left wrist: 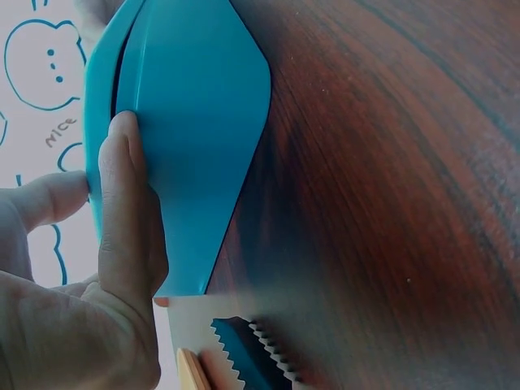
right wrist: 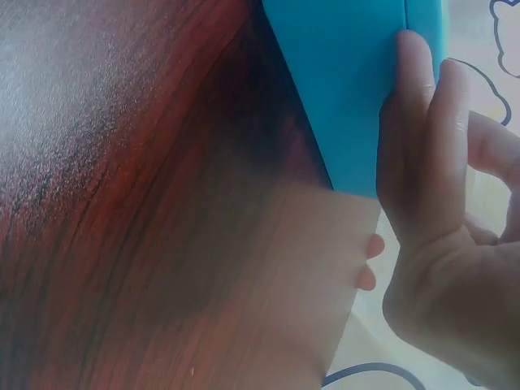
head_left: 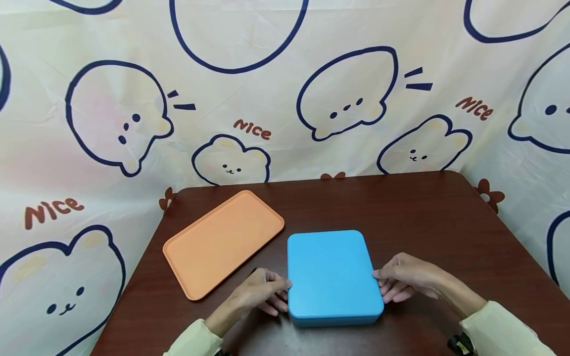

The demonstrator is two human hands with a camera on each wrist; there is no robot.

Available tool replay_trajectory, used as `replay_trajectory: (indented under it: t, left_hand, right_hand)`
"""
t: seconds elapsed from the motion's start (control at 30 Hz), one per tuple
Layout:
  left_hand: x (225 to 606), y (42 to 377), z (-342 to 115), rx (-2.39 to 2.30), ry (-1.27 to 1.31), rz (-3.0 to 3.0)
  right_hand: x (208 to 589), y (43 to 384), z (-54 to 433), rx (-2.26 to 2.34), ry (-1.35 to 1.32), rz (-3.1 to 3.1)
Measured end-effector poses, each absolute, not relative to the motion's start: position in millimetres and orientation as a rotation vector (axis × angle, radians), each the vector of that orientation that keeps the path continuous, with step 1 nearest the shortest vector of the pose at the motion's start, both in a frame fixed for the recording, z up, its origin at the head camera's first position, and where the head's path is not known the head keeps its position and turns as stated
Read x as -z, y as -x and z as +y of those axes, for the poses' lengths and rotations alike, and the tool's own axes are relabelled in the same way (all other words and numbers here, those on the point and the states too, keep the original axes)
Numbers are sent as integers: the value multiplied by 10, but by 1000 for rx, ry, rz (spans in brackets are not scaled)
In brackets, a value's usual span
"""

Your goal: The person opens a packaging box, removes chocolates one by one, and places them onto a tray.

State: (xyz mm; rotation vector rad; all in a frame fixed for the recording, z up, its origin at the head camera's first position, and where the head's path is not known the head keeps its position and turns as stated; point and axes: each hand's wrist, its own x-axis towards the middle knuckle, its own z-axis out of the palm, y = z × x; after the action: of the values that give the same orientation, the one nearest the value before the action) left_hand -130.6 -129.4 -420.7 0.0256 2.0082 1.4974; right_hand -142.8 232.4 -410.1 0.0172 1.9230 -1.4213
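A blue square box (head_left: 331, 277) with rounded corners sits on the table, its lid (head_left: 329, 267) on top. My left hand (head_left: 263, 291) pinches the lid's left edge, thumb on the rim and a fingertip at the seam. In the left wrist view a dark gap shows between lid (left wrist: 99, 122) and box body (left wrist: 191, 146). At the opposite edge my right hand (head_left: 403, 278) pinches the lid likewise, its index fingertip at the seam line in the right wrist view. The box's inside is hidden.
An orange rectangular tray (head_left: 224, 244) lies slanted at the left of the brown table (head_left: 401, 207). A dark piece with toothed edges (left wrist: 252, 357) shows low in the left wrist view. A cloth printed with cartoon bears (head_left: 231, 99) hangs behind the table.
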Motion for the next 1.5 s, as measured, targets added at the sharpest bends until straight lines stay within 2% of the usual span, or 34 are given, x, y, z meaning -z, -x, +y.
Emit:
replay_trajectory:
  t: [1.5]
  left_hand:
    - [4200, 1290, -1295, -1548, -19, 1969]
  right_hand:
    - [4173, 1393, 2344, 1417, -12, 1899]
